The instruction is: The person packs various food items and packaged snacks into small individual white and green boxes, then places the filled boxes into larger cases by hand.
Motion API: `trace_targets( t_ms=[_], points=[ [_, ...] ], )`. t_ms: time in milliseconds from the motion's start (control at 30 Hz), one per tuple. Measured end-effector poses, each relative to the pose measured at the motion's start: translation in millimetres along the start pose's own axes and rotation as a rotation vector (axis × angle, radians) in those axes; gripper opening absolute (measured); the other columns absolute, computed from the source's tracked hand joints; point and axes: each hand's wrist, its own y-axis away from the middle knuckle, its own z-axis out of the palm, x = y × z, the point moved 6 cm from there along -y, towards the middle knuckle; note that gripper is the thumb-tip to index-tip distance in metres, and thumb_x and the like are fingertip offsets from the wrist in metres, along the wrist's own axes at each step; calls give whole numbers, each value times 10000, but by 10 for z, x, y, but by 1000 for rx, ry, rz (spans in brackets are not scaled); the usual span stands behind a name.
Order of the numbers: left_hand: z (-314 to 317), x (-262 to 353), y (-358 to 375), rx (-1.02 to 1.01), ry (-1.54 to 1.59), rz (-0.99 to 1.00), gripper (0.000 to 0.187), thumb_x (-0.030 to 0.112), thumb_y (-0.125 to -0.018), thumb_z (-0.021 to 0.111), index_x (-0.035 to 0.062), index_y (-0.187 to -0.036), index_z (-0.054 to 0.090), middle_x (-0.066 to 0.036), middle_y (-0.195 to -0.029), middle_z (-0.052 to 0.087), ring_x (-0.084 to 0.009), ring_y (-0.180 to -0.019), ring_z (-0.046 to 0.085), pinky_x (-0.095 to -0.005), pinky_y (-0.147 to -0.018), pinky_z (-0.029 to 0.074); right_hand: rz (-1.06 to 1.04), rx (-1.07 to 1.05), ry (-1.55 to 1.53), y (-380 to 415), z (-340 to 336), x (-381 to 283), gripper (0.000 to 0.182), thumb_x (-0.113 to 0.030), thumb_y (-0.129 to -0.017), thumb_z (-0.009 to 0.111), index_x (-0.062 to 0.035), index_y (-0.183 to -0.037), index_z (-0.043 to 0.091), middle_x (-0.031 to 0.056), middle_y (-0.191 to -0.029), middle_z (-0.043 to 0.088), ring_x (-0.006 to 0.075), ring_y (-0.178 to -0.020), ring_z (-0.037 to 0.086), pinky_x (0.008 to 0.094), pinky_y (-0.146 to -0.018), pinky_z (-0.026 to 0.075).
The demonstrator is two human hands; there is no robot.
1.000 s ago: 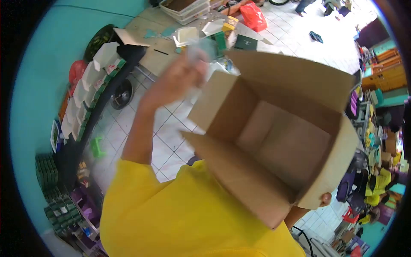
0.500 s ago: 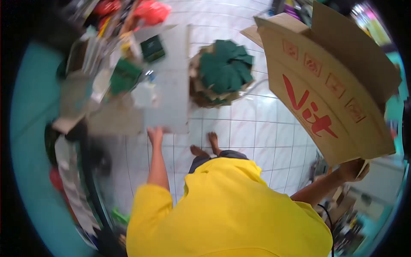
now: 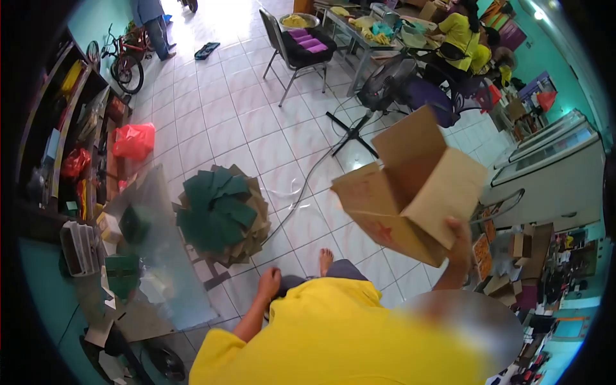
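Note:
An open cardboard box (image 3: 391, 215) with raised flaps hangs at the right, and my right hand (image 3: 459, 240) grips its near edge. My left hand (image 3: 270, 280) is closed near my left thigh, beside the stack; whether anything is inside it is hidden. Ahead of that hand, a round stack of green sheets (image 3: 218, 208) with brown pieces beneath stands on the tiles. To its left is a low table (image 3: 186, 282) with a clear, glossy top, bearing green pieces and a small box.
A standing fan (image 3: 385, 83) is ahead, its cable crossing the floor. Beyond are a chair (image 3: 276, 38), a cluttered table and people in yellow shirts. Shelves (image 3: 77, 109), a red bag (image 3: 133, 141) and a bicycle (image 3: 128, 67) are left; another person stands near the bicycle.
The view has turned up and to the right, bringing the room into sight. The box has tilted and turned in my right hand. My left hand has moved off the table edge and closed.

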Motion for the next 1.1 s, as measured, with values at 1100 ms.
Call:
trace_targets(
  t_ms=[1100],
  points=[
    [-3250, 1509, -4558, 952, 354, -397, 217, 197, -871, 595, 55, -1032, 624, -125, -903, 687, -255, -845, 671, -351, -738, 514, 46, -1077, 259, -4556, 7625, -1073, 436, -302, -877, 629, 43, -1138, 573, 90, -1103, 589, 180, -1010, 541, 302, -918, 396]
  ],
)
